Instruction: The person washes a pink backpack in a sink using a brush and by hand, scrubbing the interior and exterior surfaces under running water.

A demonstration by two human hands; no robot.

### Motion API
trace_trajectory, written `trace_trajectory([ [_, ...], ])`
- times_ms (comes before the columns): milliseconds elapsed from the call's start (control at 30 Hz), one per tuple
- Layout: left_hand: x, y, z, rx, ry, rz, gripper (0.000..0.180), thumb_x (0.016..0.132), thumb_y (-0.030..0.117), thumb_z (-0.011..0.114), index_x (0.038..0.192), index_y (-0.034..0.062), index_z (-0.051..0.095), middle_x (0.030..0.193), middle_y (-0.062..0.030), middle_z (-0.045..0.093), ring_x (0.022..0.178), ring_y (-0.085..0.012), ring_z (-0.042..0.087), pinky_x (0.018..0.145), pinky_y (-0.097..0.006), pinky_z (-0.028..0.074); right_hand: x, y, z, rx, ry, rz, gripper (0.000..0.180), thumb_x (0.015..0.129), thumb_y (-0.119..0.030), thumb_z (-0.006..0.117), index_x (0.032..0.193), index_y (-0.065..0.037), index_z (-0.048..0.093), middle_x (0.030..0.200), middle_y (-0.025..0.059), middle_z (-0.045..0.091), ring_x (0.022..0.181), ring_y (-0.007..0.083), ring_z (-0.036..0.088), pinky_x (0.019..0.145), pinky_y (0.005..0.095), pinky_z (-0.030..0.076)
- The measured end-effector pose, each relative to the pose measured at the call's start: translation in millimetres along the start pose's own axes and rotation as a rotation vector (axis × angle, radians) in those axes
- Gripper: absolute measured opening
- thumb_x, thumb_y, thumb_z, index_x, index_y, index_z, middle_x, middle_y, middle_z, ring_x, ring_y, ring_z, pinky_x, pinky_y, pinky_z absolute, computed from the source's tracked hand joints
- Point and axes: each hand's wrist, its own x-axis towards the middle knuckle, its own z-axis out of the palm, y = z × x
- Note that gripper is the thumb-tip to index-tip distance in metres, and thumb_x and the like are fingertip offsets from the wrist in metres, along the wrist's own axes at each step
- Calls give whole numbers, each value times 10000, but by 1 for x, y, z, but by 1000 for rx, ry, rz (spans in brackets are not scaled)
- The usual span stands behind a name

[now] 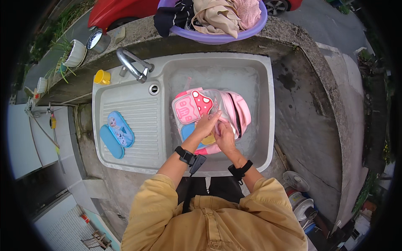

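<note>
A small pink backpack (230,109) with a red mushroom patch lies in soapy water in the basin of a grey stone sink (268,75). My left hand (206,125) rests on the bag's front, fingers pressed on the fabric near the patch. Just right of it, my right hand (225,138) is closed on the bag's lower front edge. Both wrists wear black bands. A yellow thing shows between my hands; I cannot tell what it is.
An open blue pencil case (117,133) lies on the ribbed drainboard at the left. A metal tap (135,67) and a yellow cup (101,77) stand behind it. A purple tub (217,37) of clothes sits on the back ledge. A white planter (76,52) stands far left.
</note>
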Motion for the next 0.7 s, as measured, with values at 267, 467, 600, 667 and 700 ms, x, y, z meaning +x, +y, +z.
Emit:
trace_trajectory([
  [267, -5, -48, -21, 259, 202, 217, 367, 678, 196, 566, 947, -54, 558, 845, -258, 588, 829, -392, 574, 746, -415, 451, 9, 55, -38, -92, -50, 258, 445, 705, -199, 681, 1106, -61, 545, 1097, 155, 558, 931, 268, 569, 734, 332, 482],
  [467, -38, -66, -47, 344, 328, 308, 395, 711, 82, 514, 1097, 1, 502, 995, -247, 552, 881, -405, 554, 766, -427, 443, 5, 52, -16, -695, -725, 217, 1028, 562, -357, 782, 1378, -255, 166, 1445, 99, 44, 1251, 454, 179, 913, 498, 382],
  [600, -31, -93, -33, 625, 294, 274, 540, 733, 52, 488, 1260, 45, 370, 1190, -245, 424, 960, -407, 520, 803, -442, 437, -1, 73, -2, -588, -680, 189, 1038, 540, -351, 795, 1371, -298, 175, 1447, 87, 50, 1262, 451, 164, 904, 520, 381],
  [667, -20, -97, -27, 626, 186, 132, 576, 740, 51, 475, 1295, 90, 330, 1260, -267, 316, 1067, -415, 455, 869, -512, 372, -7, 82, 6, -582, -686, 199, 1022, 557, -353, 786, 1371, -308, 171, 1448, 88, 52, 1263, 451, 159, 902, 518, 383],
  [700, -14, -99, -26, 624, 192, 131, 576, 740, 51, 475, 1295, 90, 330, 1260, -267, 316, 1067, -415, 455, 869, -512, 372, -8, 86, 10, -581, -687, 192, 1022, 557, -353, 786, 1371, -308, 171, 1448, 88, 52, 1263, 451, 159, 902, 518, 383],
])
